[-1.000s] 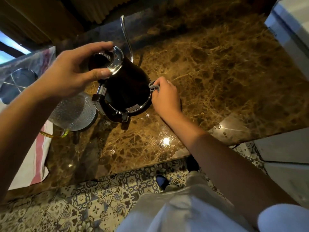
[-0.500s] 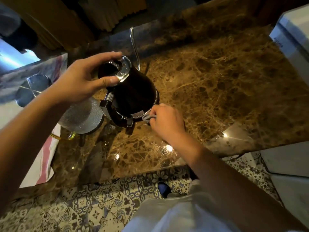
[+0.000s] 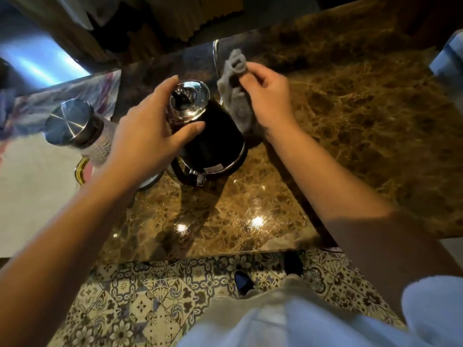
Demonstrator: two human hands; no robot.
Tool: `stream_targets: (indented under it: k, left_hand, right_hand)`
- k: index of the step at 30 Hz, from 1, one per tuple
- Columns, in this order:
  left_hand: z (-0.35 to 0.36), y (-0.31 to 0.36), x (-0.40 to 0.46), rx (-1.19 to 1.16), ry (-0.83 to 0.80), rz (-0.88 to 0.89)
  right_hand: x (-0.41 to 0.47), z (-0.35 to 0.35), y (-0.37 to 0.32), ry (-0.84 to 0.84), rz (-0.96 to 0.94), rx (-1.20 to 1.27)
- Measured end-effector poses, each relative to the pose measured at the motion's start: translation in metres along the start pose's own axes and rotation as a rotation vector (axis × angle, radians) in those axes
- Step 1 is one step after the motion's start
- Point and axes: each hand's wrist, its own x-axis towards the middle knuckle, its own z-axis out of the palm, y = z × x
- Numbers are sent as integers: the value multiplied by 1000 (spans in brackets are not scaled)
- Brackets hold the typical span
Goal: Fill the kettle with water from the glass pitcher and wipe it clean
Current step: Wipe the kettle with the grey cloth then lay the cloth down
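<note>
A black gooseneck kettle (image 3: 215,144) with a shiny chrome lid (image 3: 189,98) stands on the brown marble counter (image 3: 363,126). My left hand (image 3: 147,136) grips the kettle's top around the lid, thumb on the near side and fingers on the far side. My right hand (image 3: 265,96) holds a grey cloth (image 3: 234,88) against the kettle's far right side, by the thin spout (image 3: 215,56). The glass pitcher (image 3: 100,144) with a steel lid (image 3: 70,121) and yellow handle (image 3: 81,169) stands just left of the kettle, partly behind my left arm.
A white towel with red stripes (image 3: 32,186) lies under the pitcher at the left. A white appliance corner (image 3: 448,58) sits at the right edge. The counter's front edge (image 3: 200,256) runs above patterned floor tiles (image 3: 140,304) and my shoes (image 3: 244,281).
My right hand has moved with the cloth from the kettle's lower base up to its far right side near the spout. My left hand keeps its grip on the lid area.
</note>
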Motion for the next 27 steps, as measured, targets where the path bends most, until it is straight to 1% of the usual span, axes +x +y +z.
stream_targets:
  k: [2, 4, 5, 7, 10, 13, 16, 18, 21, 23, 24, 27]
  left_hand:
    - [7, 9, 2, 15, 66, -38]
    - [12, 12, 6, 40, 116, -20]
    - [12, 10, 7, 56, 118, 1]
    - [8, 2, 10, 64, 82, 42]
    - [-1, -15, 13, -28, -40, 59]
    - [-10, -34, 18, -209, -164, 107]
    - [-15, -44, 26, -349, -260, 128]
    - [-18, -43, 30, -381, -291, 125]
    - [-15, -32, 29, -380, -270, 48]
    - [-6, -24, 27, -301, -213, 52]
    - [-3, -23, 27, -277, -188, 66]
    - [-3, -27, 28, -319, -193, 91]
  right_hand:
    - [14, 21, 1, -112, 52, 23]
    - [20, 35, 8, -231, 143, 63]
    - [19, 37, 14, -270, 167, 45]
    - [16, 29, 27, -324, 188, -24]
    - [10, 6, 41, -379, 181, -90]
    - [-4, -9, 45, -341, 61, -187]
    - [-26, -10, 44, -210, -55, -311]
    - [-46, -5, 38, -101, -118, -364]
    - [-62, 7, 19, 16, -219, -313]
    - [-59, 18, 8, 28, -234, -218]
    - [-56, 23, 4, 5, -235, -185]
    - [-52, 37, 6, -73, -229, -144]
